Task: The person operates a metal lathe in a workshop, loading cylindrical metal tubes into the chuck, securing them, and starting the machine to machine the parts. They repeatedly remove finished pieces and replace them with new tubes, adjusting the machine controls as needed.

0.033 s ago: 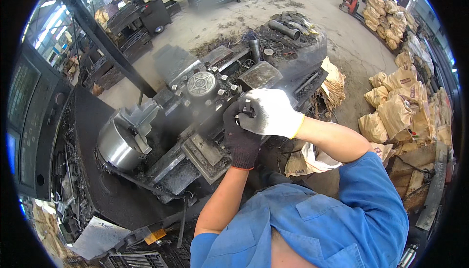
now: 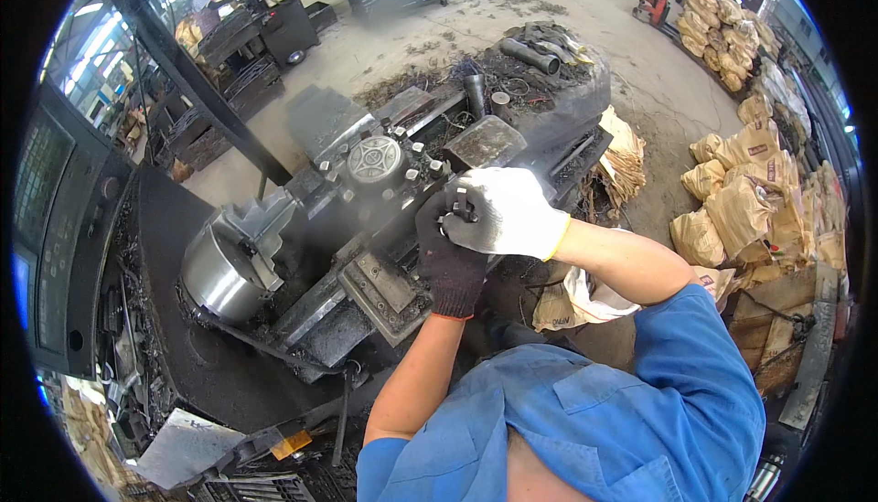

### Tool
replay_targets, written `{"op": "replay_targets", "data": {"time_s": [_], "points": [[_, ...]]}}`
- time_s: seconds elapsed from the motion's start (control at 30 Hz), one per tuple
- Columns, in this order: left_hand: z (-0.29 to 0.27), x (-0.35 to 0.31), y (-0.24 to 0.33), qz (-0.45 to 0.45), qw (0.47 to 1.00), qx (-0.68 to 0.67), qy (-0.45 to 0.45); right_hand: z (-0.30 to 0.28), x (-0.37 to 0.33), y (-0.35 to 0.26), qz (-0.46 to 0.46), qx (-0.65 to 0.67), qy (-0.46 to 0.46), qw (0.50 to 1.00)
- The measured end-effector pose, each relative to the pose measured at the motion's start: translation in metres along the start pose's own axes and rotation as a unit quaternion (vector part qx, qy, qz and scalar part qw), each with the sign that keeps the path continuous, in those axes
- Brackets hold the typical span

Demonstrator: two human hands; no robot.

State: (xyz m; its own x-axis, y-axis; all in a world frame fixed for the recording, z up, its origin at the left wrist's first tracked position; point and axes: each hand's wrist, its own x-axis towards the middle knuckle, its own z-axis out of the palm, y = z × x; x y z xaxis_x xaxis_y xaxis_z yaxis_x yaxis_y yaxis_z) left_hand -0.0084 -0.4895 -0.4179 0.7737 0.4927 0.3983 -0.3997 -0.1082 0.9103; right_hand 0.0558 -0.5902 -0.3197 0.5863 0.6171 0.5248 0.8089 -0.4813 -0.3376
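My left hand (image 2: 452, 267), in a black knitted glove with an orange edge, is closed and meets my right hand over the lathe's slide. The right hand (image 2: 517, 212) wears a white glove with sooty fingers and is also closed. Between their fingertips sits a small dark piece (image 2: 465, 201) with bright metal spots; the fingers hide most of it, so its kind is unclear. Just beyond the hands, to the left, is the tool post (image 2: 376, 162) with a round star-patterned cap and several square-headed bolts. A flat metal block (image 2: 384, 290) lies beside my left wrist.
The shiny lathe chuck (image 2: 224, 269) stands at left, below a dark control panel (image 2: 50, 228). Metal tubes (image 2: 530, 56) and chips lie on the far end of the machine. Stuffed sacks (image 2: 736, 200) line the right side. A dark post (image 2: 187, 63) rises at far left.
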Motion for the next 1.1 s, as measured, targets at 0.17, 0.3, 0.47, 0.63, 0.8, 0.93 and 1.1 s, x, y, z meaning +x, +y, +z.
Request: {"op": "replay_targets", "data": {"time_s": [0.17, 0.3, 0.47, 0.63, 0.8, 0.93, 1.1], "points": [[-0.004, 0.001, -0.002, 0.055, 0.996, 0.064, -0.01, -0.018, 0.002, -0.008, -0.021, 0.008, 0.085, 0.996], [-0.004, 0.003, 0.007, 0.034, 0.992, 0.125, -0.006, -0.019, 0.002, -0.005, -0.036, -0.02, 0.08, 0.996], [-0.008, 0.001, -0.008, 0.04, 0.992, 0.117, -0.007, -0.027, 0.008, -0.012, -0.033, -0.007, 0.09, 0.995], [-0.006, 0.001, -0.018, 0.065, 0.991, 0.115, -0.005, -0.022, 0.001, -0.007, -0.032, -0.011, 0.061, 0.998], [-0.008, 0.002, -0.021, 0.095, 0.981, 0.167, -0.004, -0.032, 0.003, -0.013, -0.024, -0.023, 0.066, 0.997], [-0.008, -0.001, -0.013, 0.038, 0.993, 0.111, -0.009, -0.035, 0.006, -0.015, -0.033, -0.022, 0.074, 0.996], [-0.008, 0.001, 0.002, 0.042, 0.989, 0.137, -0.027, -0.029, 0.005, -0.012, -0.019, 0.002, 0.068, 0.998]]}}
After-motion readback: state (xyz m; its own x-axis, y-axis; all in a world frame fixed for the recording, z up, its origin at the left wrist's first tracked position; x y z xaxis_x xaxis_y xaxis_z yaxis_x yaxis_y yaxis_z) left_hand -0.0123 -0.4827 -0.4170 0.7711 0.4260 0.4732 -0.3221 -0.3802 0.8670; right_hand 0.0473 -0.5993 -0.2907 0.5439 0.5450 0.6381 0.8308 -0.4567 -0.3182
